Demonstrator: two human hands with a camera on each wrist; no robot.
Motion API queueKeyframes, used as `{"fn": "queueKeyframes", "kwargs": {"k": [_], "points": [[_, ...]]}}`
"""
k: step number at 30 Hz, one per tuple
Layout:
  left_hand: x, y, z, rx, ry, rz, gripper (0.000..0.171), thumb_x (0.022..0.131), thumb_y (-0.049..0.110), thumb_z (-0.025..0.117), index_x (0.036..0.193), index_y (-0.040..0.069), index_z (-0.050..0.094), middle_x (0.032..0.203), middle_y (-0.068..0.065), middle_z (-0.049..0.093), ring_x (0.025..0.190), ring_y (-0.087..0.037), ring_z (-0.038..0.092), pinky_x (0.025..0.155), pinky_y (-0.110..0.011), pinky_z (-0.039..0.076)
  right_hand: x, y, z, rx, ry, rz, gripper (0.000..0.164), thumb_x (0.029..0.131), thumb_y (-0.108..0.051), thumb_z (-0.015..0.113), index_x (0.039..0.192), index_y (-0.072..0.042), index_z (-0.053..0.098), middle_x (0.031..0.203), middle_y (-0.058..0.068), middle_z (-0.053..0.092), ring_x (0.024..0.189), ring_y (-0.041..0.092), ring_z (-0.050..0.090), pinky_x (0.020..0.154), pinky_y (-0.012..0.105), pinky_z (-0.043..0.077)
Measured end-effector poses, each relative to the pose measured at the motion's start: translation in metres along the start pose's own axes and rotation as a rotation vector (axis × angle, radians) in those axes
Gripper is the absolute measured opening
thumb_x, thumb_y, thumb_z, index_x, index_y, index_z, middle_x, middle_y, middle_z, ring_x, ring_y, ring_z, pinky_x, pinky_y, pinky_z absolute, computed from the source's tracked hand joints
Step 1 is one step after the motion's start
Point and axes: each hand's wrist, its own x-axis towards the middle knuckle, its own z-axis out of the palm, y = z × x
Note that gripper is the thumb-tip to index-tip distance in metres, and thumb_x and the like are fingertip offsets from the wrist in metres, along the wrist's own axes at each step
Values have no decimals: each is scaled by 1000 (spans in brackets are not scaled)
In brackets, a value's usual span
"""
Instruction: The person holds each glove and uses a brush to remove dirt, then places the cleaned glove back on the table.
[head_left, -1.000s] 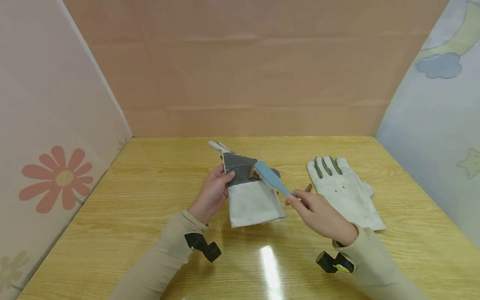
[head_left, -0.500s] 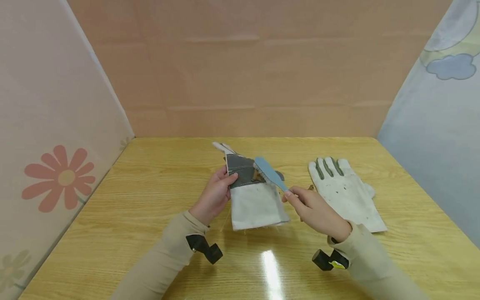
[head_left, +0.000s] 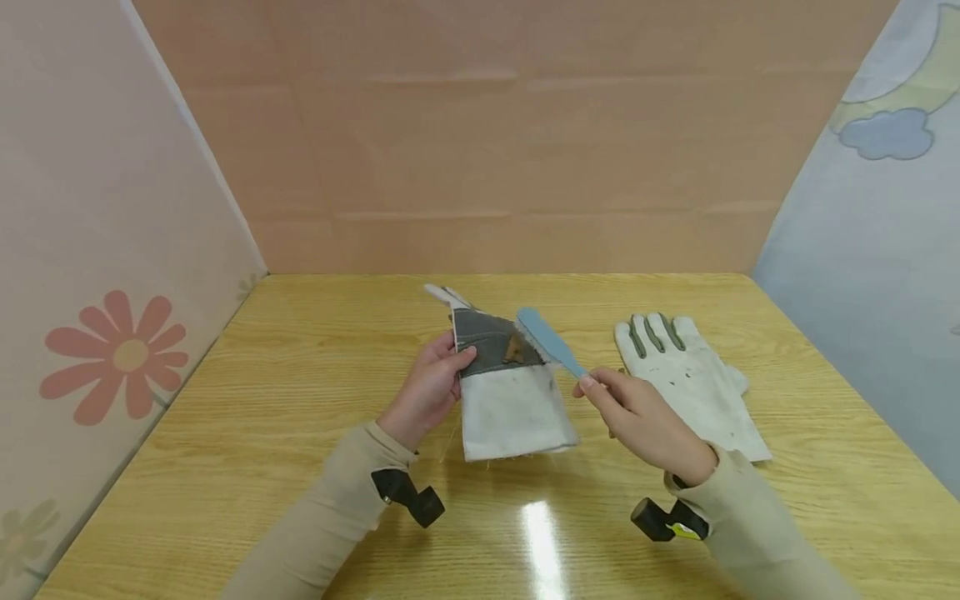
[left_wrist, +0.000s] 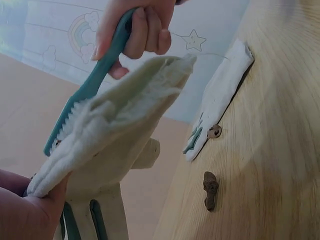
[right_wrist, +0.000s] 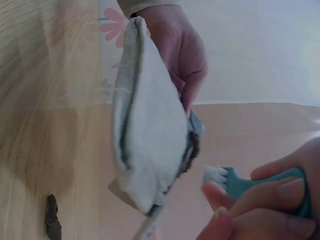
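My left hand (head_left: 426, 385) grips a white work glove (head_left: 517, 410) by its side, thumb over the dark grey band. The glove is held up off the table, cuff toward me. A brown, mud-like clump (head_left: 515, 347) clings to the grey band. In my right hand (head_left: 647, 419) is a blue brush (head_left: 545, 335), held by its handle. Its white bristles (right_wrist: 215, 176) face the glove, near the right end of the band. In the left wrist view the brush head (left_wrist: 62, 127) overlaps the cuff edge, and the glove's green-trimmed fingers (left_wrist: 97, 220) hang below.
A second white glove (head_left: 686, 383) with green finger trim and small dark specks lies flat at the right of the wooden table (head_left: 322, 333). Brown lumps (left_wrist: 210, 191) lie on the tabletop near it. Cloth-covered walls (head_left: 480, 167) close off the back and sides.
The brush has shifted up and to the right across the grey band, so more of the brown clump shows. My left hand and the glove have moved only slightly right.
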Motion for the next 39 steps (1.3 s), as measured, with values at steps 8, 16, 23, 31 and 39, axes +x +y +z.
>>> {"fn": "queueKeyframes", "kwargs": {"k": [8,16,23,31,39], "points": [[-2,2,-1,-14,21,-12,45,100,5,32,145,4,27,144,-17,42,117,-22,56,79,-23,53,3,3,3,1,-78,40,36,102,-30,38,108,-3,62,52,-6,33,41,5,27,45,26,32],[-2,2,-3,-9,-16,-9,46,101,6,32,146,3,25,145,-18,41,114,-18,58,80,-22,53,-7,0,-9,-56,-87,70,36,101,-33,38,108,-8,63,53,-5,33,44,5,24,49,25,32],[-2,3,-3,6,-35,-3,47,101,7,32,147,4,23,146,-17,39,121,-26,53,82,-24,53,-8,0,-13,-53,-24,19,33,102,-28,38,107,-6,63,51,-7,31,41,5,27,46,25,33],[-4,4,-1,18,-48,2,47,101,7,32,147,5,22,146,-17,39,121,-28,52,83,-26,53,0,3,-5,16,-41,32,35,102,-28,39,110,-3,62,52,-6,32,41,5,30,44,25,34],[-3,5,-6,-27,-39,-2,49,101,6,31,149,8,18,150,-13,35,131,-30,42,94,-27,49,-10,0,-11,-33,-84,55,35,101,-32,39,105,-7,63,50,-9,29,41,3,22,45,25,32]]}}
